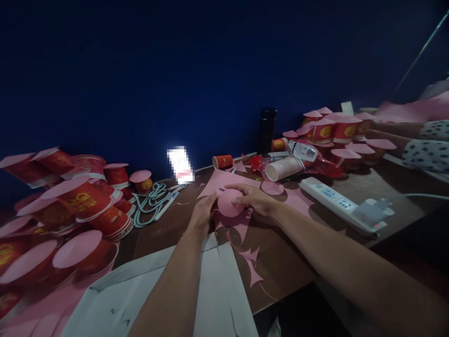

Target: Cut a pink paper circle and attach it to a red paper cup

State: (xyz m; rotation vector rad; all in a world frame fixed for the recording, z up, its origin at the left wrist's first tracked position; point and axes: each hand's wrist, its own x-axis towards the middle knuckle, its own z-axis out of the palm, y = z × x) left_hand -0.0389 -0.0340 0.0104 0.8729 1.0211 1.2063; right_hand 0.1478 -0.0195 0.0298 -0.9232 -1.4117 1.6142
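Both my hands meet at the middle of a brown table (291, 252). My left hand (202, 213) grips the left side of something under a pink paper disc (228, 202); what lies beneath the disc is hidden. My right hand (253, 197) lies over the disc's right edge with its fingers pressed on it. Pink paper offcuts (250, 255) are scattered just below my hands, and a larger pink sheet (224, 180) lies behind them.
Red paper cups capped with pink discs (84, 201) pile up at the left, and more stand at the back right (336, 131). Also on the table are a white power strip (342, 204), a stack of white cups (284, 168), a black flask (267, 128), cords (150, 201) and a white sheet (147, 295). A spotted sleeve (426, 154) shows at far right.
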